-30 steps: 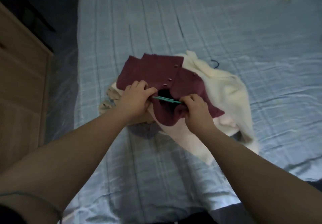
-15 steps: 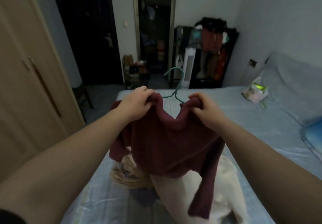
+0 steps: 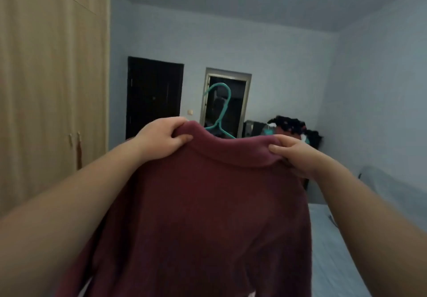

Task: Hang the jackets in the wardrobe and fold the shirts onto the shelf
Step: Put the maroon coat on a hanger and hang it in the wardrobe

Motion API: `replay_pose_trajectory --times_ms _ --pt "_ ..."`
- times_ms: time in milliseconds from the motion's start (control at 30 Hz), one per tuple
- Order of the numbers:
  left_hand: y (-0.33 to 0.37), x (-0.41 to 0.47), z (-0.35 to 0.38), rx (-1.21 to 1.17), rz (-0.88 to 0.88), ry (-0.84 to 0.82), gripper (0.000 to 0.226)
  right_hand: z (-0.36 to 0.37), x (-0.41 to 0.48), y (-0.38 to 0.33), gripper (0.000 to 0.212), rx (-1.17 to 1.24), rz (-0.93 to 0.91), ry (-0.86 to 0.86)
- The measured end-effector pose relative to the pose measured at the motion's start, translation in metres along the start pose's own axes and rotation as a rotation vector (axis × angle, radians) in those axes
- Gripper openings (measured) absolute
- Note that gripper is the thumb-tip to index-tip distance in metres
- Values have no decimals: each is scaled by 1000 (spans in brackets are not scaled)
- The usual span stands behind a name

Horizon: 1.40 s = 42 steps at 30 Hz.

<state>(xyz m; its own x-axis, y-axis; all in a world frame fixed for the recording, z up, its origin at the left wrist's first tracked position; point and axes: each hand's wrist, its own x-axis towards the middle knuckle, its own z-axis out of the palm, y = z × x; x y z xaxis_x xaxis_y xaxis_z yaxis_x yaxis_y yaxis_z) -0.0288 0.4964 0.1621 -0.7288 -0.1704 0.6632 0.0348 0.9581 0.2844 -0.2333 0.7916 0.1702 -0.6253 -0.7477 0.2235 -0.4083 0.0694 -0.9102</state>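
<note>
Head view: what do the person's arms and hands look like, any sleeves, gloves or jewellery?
Both the left hand and the right hand are bare: no gloves, and no rings show. The left forearm and right forearm are uncovered to the frame's edge, with no sleeve, watch or bracelet in view.

Head-worn view, forward, close behind the jacket (image 3: 208, 204)
</note>
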Motion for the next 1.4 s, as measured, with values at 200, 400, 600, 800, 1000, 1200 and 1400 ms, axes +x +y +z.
replay_pose_trajectory --times_ms 200,400,600,800,1000,1200,1400 --pt "40 19 -31 -110 2 72 15 -26 19 -45 26 -191 62 -36" --pt "61 35 -29 103 -75 78 2 -26 26 -83 45 -636 -158 256" --pt "66 31 -14 17 -143 55 6 -1 7 -42 43 -878 -204 56" --pt "75 19 -11 1 -101 19 5 4 15 -15 14 -730 -334 76" --pt "54 -22 -30 118 -181 112 12 56 26 -24 6 -685 -548 53" --pt "25 -110 -102 101 -565 -66 52 122 30 -40 7 -615 -680 5" --pt "16 -213 -194 -85 -778 -276 34 200 15 -60 4 -495 -731 -129"
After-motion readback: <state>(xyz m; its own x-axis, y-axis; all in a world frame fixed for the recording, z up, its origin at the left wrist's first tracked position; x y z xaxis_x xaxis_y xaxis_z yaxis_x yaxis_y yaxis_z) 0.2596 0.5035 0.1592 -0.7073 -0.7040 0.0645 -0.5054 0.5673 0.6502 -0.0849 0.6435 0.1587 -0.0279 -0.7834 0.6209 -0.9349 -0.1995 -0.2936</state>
